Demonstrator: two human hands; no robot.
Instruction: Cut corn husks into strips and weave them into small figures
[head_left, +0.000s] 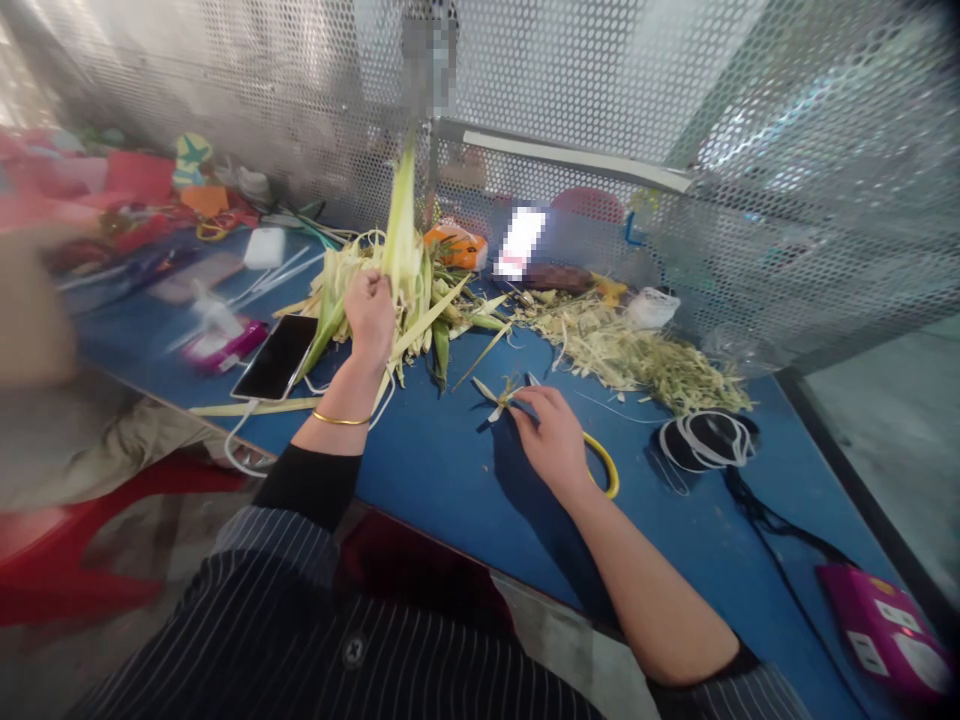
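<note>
My left hand (pixel 370 312) is closed around a long pale-green corn husk (pixel 403 225), which it lifts upright over a heap of husks (pixel 337 280). Between the thumb and fingers of my right hand (pixel 553 440) is a small piece made of tied husk strips (pixel 500 402), its pointed ends spread out. Beside and partly under that hand lies a tool with a yellow looped handle (pixel 611 468), probably scissors; most of it is hidden. Loose husk strips reach from the heap toward the middle of the blue table (pixel 450 470).
Shredded husk scraps (pixel 637 350) lie along the back right. A spool wound with white cord (pixel 706 440) and a purple power strip (pixel 885 630) are at right. A phone (pixel 276 357) on a white cable lies left. Perforated metal panels (pixel 562 80) rise behind. A blurred person's arm (pixel 34 300) is far left.
</note>
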